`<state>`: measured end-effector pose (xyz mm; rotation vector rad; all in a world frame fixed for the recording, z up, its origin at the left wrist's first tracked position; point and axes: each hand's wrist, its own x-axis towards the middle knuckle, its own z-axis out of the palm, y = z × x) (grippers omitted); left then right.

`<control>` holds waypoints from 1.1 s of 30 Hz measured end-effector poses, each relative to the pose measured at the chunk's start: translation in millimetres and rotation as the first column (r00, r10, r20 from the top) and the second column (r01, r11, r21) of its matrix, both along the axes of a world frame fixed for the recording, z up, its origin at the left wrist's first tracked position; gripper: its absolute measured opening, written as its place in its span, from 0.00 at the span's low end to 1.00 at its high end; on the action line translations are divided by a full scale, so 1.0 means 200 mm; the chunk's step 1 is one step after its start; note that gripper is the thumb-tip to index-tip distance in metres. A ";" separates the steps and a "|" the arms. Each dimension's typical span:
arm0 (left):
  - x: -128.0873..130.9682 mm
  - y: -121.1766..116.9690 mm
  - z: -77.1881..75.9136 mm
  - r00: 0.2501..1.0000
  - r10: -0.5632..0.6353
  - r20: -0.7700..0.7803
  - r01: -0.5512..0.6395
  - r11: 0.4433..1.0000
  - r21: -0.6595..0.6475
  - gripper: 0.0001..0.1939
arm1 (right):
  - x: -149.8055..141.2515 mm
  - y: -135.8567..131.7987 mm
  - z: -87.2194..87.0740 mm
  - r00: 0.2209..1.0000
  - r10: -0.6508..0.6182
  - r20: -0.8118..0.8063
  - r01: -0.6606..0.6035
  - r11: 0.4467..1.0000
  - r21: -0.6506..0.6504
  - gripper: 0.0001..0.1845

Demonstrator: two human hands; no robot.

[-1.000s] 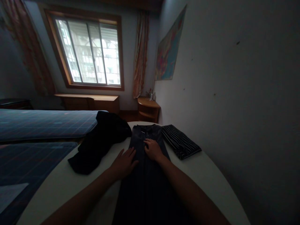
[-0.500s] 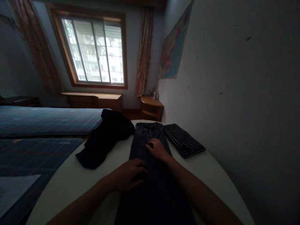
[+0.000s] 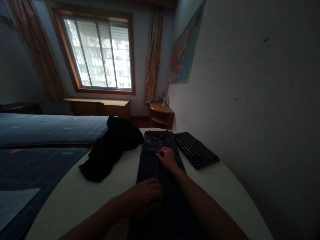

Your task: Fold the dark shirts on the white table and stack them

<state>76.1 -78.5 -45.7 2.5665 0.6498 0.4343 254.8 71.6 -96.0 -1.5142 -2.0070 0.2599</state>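
Note:
A dark button-neck shirt (image 3: pixel 147 163), folded into a long narrow strip, lies down the middle of the round white table (image 3: pixel 225 190), its collar at the far end. My right hand (image 3: pixel 168 160) rests on it just below the buttons, fingers bent and thumb apart from them. Nearer to me, my left hand (image 3: pixel 147 196) is over the lower part of the shirt with its fingers curled closed onto the cloth. The fingertips are in shadow. The shirt's near end is very dark and runs out of view.
A crumpled black garment (image 3: pixel 110 150) lies left of the shirt, partly over the table's edge. To the right is a folded striped garment (image 3: pixel 197 150). Beds with plaid mattresses (image 3: pixel 50 130) stand at the left, and a wall (image 3: pixel 262 133) rises close on the right.
My left hand has moved right and slightly toward me, and its fingers have curled in. The shirt's near left edge has shifted right. My right hand has stayed put.

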 end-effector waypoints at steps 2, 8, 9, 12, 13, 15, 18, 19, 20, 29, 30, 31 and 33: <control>0.01 0.00 -0.02 0.999 -0.021 -0.044 0.022 0.999 0.032 0.10 | 0.00 0.00 -0.01 1.000 -0.006 0.024 0.006 1.000 -0.007 0.13; 0.03 -0.04 -0.03 0.997 -0.060 -0.051 0.063 0.995 0.073 0.09 | -0.01 0.00 0.01 0.999 -0.023 0.033 0.024 0.999 -0.029 0.14; 0.03 -0.04 -0.03 0.997 -0.064 -0.046 0.067 0.996 0.066 0.09 | -0.02 0.00 0.01 0.999 -0.035 0.035 0.036 0.999 -0.039 0.14; 0.05 -0.05 -0.05 0.997 -0.077 -0.024 0.078 0.996 0.036 0.12 | -0.03 0.01 0.04 0.996 -0.074 0.048 0.077 0.995 -0.065 0.20; 0.05 -0.05 -0.06 0.996 -0.087 -0.017 0.087 0.996 0.029 0.14 | -0.04 0.03 0.05 0.995 -0.080 0.054 0.083 0.994 -0.068 0.23; 0.06 -0.05 -0.09 0.995 -0.099 -0.008 0.099 0.995 0.030 0.17 | -0.07 0.06 0.07 0.995 -0.068 0.071 0.073 0.994 -0.075 0.26; 0.06 -0.04 -0.12 0.996 -0.094 -0.002 0.094 0.995 0.036 0.16 | -0.16 0.14 0.11 0.991 -0.044 0.124 0.058 0.993 -0.105 0.25; 0.05 -0.04 -0.13 0.995 -0.098 -0.006 0.098 0.995 0.030 0.15 | -0.19 0.17 0.12 0.988 -0.045 0.148 0.062 0.991 -0.116 0.24; 0.05 -0.03 -0.13 0.994 -0.106 -0.013 0.106 0.994 0.020 0.14 | -0.22 0.20 0.12 0.984 -0.049 0.172 0.071 0.989 -0.127 0.24; 0.03 -0.01 -0.09 0.990 -0.140 -0.002 0.140 0.990 -0.036 0.09 | -0.30 0.32 0.13 0.964 -0.007 0.266 0.036 0.994 -0.105 0.15; 0.03 -0.01 -0.09 0.988 -0.151 -0.012 0.151 0.988 -0.024 0.08 | -0.30 0.32 0.12 0.962 0.008 0.274 0.020 0.995 -0.100 0.15; 0.03 -0.01 -0.09 0.985 -0.169 -0.026 0.168 0.986 -0.009 0.07 | -0.30 0.31 0.12 0.961 0.018 0.277 0.009 0.995 -0.095 0.15; 0.04 0.00 -0.11 0.976 -0.210 -0.050 0.212 0.977 0.022 0.06 | -0.29 0.30 0.11 0.963 0.023 0.269 0.000 0.996 -0.084 0.17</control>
